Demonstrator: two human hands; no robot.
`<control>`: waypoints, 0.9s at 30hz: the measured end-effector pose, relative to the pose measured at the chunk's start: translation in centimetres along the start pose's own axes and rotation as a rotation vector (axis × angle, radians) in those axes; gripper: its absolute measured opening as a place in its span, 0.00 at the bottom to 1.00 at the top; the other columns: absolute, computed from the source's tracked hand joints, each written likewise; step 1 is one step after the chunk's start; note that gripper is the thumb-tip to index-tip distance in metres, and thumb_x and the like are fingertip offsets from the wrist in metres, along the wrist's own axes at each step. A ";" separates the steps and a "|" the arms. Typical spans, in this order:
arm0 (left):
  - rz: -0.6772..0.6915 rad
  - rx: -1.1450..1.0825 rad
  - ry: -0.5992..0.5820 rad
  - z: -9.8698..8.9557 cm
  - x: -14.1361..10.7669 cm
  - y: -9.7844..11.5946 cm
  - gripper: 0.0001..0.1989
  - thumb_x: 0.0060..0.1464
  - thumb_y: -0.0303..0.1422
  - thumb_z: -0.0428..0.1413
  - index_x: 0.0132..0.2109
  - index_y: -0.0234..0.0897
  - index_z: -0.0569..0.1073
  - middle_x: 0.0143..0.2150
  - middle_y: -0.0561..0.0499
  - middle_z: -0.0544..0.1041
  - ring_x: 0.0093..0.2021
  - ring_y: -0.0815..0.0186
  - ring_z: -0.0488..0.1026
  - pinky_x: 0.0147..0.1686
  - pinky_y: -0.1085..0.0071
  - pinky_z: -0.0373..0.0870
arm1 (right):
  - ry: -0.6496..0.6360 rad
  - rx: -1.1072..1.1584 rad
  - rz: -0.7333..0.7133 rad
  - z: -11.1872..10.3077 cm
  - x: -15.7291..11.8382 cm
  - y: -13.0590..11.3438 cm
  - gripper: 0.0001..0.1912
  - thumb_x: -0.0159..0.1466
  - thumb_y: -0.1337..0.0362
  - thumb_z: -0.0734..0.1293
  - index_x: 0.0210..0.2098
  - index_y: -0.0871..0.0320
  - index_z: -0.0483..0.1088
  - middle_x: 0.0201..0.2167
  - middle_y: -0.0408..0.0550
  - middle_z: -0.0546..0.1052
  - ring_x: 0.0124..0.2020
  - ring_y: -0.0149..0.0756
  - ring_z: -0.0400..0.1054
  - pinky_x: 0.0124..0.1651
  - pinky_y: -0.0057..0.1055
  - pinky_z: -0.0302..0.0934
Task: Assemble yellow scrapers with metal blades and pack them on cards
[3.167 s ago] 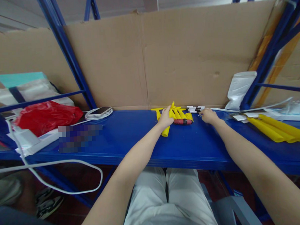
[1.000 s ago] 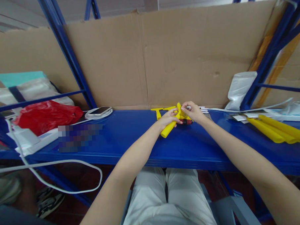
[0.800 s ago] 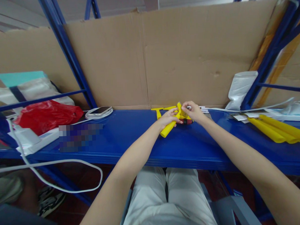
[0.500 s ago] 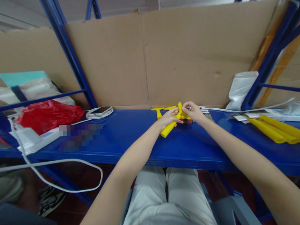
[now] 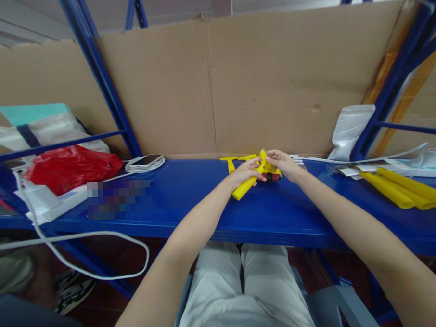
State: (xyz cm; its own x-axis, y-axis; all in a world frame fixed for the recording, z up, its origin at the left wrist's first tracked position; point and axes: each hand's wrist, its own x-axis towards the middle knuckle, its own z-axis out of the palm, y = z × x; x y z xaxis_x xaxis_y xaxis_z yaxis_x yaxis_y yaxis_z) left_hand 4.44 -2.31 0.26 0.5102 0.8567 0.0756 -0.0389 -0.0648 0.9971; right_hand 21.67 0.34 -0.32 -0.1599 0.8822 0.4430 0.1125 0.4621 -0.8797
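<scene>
My left hand (image 5: 245,173) is wrapped round a yellow tool with a thick tubular handle (image 5: 243,189), which is tilted with its round end toward me. The tool's narrower yellow head (image 5: 263,156) points up toward the cardboard. There my right hand (image 5: 281,163) is closed, thumb and fingers pinched at the head. Any small part between those fingers is too small to make out. Just beyond my hands lie yellow T-shaped pieces (image 5: 231,164) on the blue table. A red-and-black tool (image 5: 274,177) lies under the hands, partly covered.
Yellow tubes (image 5: 403,189) lie at the right beside flat packets and a white pouch (image 5: 351,129). To the left are a phone (image 5: 149,160) on a coiled white cable, a red plastic bag (image 5: 73,167) and a white power strip (image 5: 57,209). A cardboard sheet (image 5: 164,88) stands behind.
My right hand has shifted slightly and its fingers have come closer round the tool's head. My left hand and the yellow tool have hardly moved.
</scene>
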 end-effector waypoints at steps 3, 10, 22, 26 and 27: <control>0.002 0.008 -0.001 0.0 -0.2 0.1 0.46 0.37 0.14 0.58 0.63 0.47 0.60 0.66 0.37 0.55 0.29 0.71 0.76 0.19 0.79 0.65 | 0.006 0.034 0.008 0.0 -0.1 -0.1 0.20 0.48 0.52 0.73 0.34 0.55 0.66 0.34 0.45 0.76 0.34 0.32 0.71 0.40 0.34 0.67; -0.014 0.047 -0.022 0.0 -0.3 0.2 0.46 0.39 0.14 0.58 0.64 0.49 0.59 0.66 0.38 0.57 0.30 0.72 0.75 0.20 0.79 0.66 | -0.062 0.050 0.041 -0.4 -0.3 -0.5 0.18 0.49 0.54 0.73 0.33 0.56 0.68 0.35 0.45 0.77 0.35 0.33 0.71 0.43 0.35 0.66; 0.015 -0.088 0.043 0.5 0.2 -0.2 0.42 0.40 0.14 0.54 0.62 0.45 0.60 0.60 0.40 0.66 0.27 0.71 0.76 0.18 0.79 0.63 | 0.056 -0.272 0.004 -0.1 0.0 -0.1 0.11 0.57 0.58 0.66 0.36 0.57 0.66 0.39 0.52 0.76 0.40 0.38 0.71 0.48 0.40 0.64; 0.005 -0.135 0.168 0.4 0.7 -0.1 0.42 0.38 0.14 0.54 0.62 0.42 0.59 0.54 0.42 0.72 0.25 0.72 0.75 0.18 0.79 0.63 | 0.078 -0.737 -0.195 -0.3 0.0 0.0 0.14 0.56 0.63 0.67 0.41 0.62 0.68 0.45 0.60 0.74 0.48 0.45 0.68 0.54 0.44 0.59; -0.001 -0.136 0.208 0.3 0.8 -0.1 0.42 0.38 0.14 0.54 0.62 0.41 0.59 0.52 0.42 0.73 0.25 0.72 0.74 0.18 0.79 0.63 | 0.044 -0.822 -0.222 -0.4 -0.1 0.0 0.14 0.56 0.64 0.66 0.41 0.62 0.69 0.45 0.60 0.74 0.48 0.46 0.68 0.54 0.43 0.59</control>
State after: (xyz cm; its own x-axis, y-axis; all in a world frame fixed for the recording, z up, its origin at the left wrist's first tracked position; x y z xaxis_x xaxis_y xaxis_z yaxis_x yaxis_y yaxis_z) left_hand 5.15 -1.74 0.20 0.3234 0.9444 0.0585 -0.1607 -0.0061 0.9870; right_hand 22.08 0.28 -0.26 -0.2261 0.7581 0.6117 0.7617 0.5290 -0.3741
